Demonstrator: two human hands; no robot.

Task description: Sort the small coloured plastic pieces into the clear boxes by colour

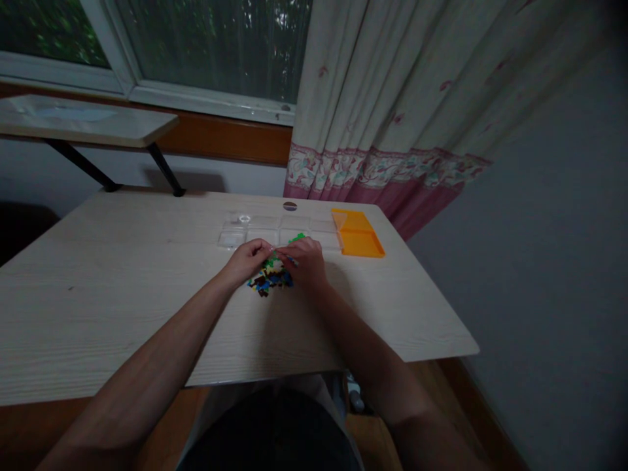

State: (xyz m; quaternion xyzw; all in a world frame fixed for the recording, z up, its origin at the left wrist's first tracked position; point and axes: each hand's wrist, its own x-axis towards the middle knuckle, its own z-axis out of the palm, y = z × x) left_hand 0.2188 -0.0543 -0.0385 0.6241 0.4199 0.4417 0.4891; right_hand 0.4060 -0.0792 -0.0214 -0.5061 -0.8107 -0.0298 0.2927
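Note:
A heap of small coloured plastic pieces [269, 281], in blue, dark brown, green, white and yellow, lies on the table. Over its left edge my left hand [249, 258] is closed, thumb and forefinger pinched together. My right hand [307, 260] hovers over the right side of the heap, its fingers bent and closed in toward the left fingertips. Whatever the fingertips pinch is too small to make out. Behind them stands a clear divided plastic tray [262, 224], and some green pieces [297, 237] show in it just beyond my right hand.
An orange two-part tray [362, 237] adjoins the clear tray on the right. A round cable-hole cover [290, 206] sits near the back edge of the pale wooden table [122, 288]. At back left rises a shelf [88, 124] on black legs. A curtain [373, 98] hangs behind.

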